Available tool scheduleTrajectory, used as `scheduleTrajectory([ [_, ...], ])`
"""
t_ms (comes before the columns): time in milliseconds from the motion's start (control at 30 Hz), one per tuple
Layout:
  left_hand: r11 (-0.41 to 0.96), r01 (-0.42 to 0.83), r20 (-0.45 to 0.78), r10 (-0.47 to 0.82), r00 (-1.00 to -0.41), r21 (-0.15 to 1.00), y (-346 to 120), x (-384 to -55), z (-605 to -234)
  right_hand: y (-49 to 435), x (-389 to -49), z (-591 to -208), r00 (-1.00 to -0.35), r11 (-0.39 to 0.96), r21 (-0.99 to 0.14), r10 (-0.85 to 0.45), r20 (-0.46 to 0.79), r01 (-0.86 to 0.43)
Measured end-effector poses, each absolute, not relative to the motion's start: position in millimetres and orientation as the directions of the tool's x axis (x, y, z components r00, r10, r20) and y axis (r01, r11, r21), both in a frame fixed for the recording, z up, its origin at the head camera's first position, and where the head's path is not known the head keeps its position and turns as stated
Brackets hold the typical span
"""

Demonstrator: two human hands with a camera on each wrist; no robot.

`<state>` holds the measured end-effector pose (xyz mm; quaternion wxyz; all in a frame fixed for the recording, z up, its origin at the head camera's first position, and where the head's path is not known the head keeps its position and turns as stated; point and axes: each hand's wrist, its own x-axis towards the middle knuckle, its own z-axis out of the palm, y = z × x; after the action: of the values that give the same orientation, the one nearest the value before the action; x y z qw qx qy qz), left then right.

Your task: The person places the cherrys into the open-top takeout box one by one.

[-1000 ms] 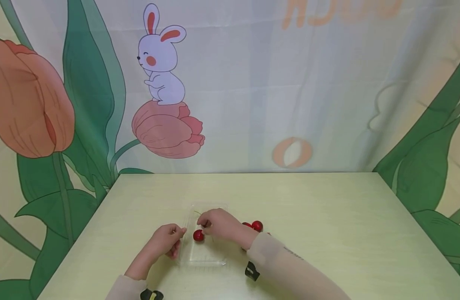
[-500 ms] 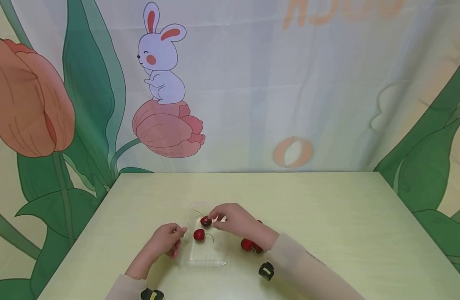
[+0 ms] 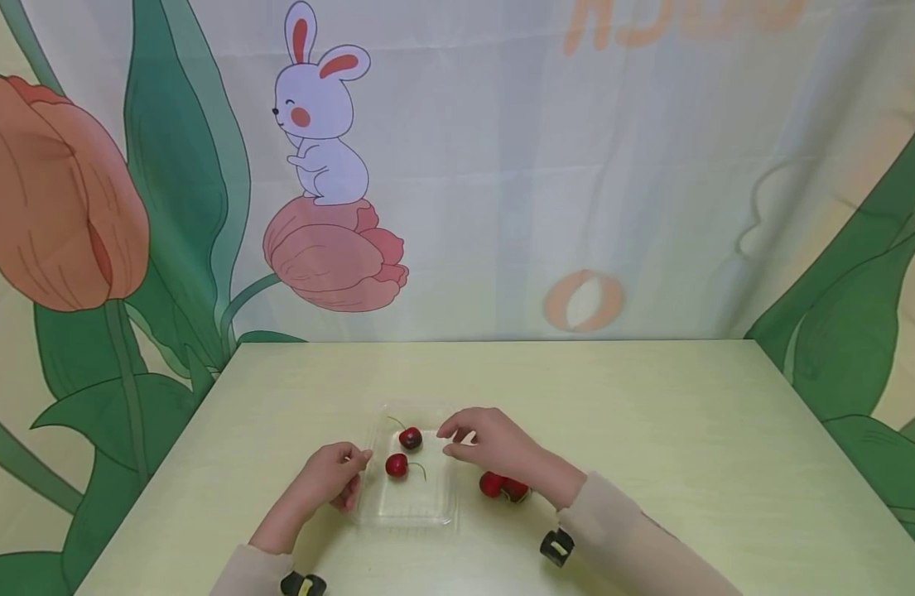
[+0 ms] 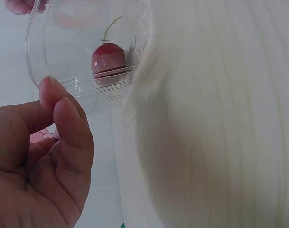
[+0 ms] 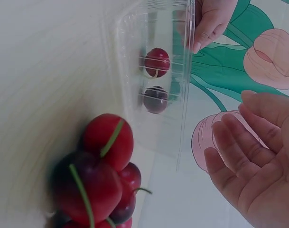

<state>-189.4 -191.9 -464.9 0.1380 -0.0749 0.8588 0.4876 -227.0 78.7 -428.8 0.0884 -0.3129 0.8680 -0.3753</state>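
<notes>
A clear plastic container [image 3: 420, 503] lies on the table with two dark red cherries inside, a rear cherry [image 3: 410, 439] and a front cherry [image 3: 397, 467], both with stems. My left hand [image 3: 329, 477] pinches the container's left rim between thumb and finger; the left wrist view shows those fingertips [image 4: 51, 90] at the rim. Over the container's right edge hovers my right hand [image 3: 496, 444], its fingers loosely bent and holding nothing. Right of the container, partly under my right wrist, sits a pile of cherries [image 3: 493, 485]; the right wrist view shows several of them [image 5: 108, 140] close up.
The pale table [image 3: 651, 414] reaches back to a hanging cloth [image 3: 457, 207] printed with a rabbit and tulips. Each wrist wears a dark band, with the right band [image 3: 557, 547] near the pile's front right.
My right hand has let go of the rear cherry in the container and moved right, uncovering both cherries there. My left hand stays at the rim.
</notes>
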Motion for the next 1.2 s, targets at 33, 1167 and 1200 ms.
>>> scheduleTrajectory([
  [33, 0.512, -0.264, -0.310, 0.006, -0.951, 0.817, -192, -189, -465, 81, -227, -430, -0.790, 0.524, -0.706, -0.607, 0.083, -0.477],
  [1167, 0.538, -0.263, -0.307, -0.008, -0.952, 0.801, -189, -187, -461, 147, -203, -455, -0.824, 0.555, -0.687, -0.555, 0.114, -0.469],
  [1200, 0.539, -0.263, -0.306, -0.009, -0.952, 0.800, -189, -187, -461, 149, -202, -456, -0.826, 0.560, -0.683, -0.553, 0.113, -0.469],
])
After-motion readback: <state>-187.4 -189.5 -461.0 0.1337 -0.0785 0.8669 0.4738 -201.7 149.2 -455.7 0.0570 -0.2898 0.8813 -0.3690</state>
